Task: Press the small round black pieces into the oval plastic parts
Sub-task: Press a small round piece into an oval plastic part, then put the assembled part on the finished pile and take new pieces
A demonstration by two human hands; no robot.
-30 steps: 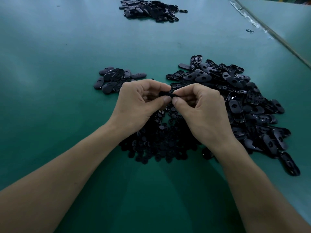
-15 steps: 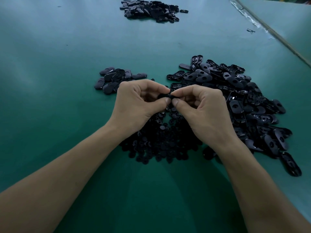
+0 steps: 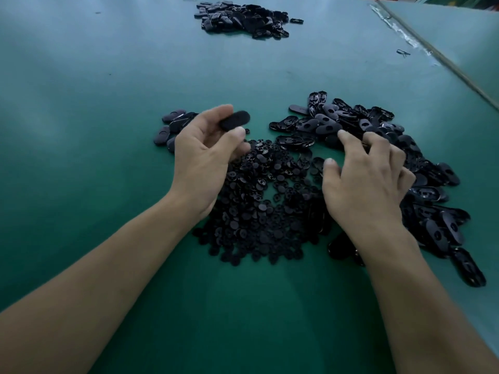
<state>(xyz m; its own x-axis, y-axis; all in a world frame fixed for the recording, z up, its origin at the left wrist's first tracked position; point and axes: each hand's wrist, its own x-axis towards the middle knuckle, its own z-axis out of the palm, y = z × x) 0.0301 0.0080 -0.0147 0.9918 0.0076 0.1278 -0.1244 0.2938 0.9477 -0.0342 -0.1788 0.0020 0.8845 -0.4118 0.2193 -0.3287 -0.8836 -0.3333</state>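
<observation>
My left hand [image 3: 201,160] pinches one black oval part [image 3: 234,120] between thumb and fingers, above the green table. A small group of oval parts [image 3: 174,125] lies just left of that hand. My right hand [image 3: 364,179] hovers with spread fingers over the big pile of oval parts [image 3: 405,163] on the right, fingertips at the pile's near-left edge; it holds nothing that I can see. Between the hands lies a heap of small round black pieces [image 3: 264,206].
A third pile of black parts [image 3: 243,20] sits far back on the green table [image 3: 108,103]. A seam or edge strip [image 3: 432,52] runs diagonally at the upper right, with one stray piece [image 3: 403,52] beside it.
The hands have parted. The left hand keeps the oval part and has moved left and back; the right hand let go and has moved right onto the oval pile.
</observation>
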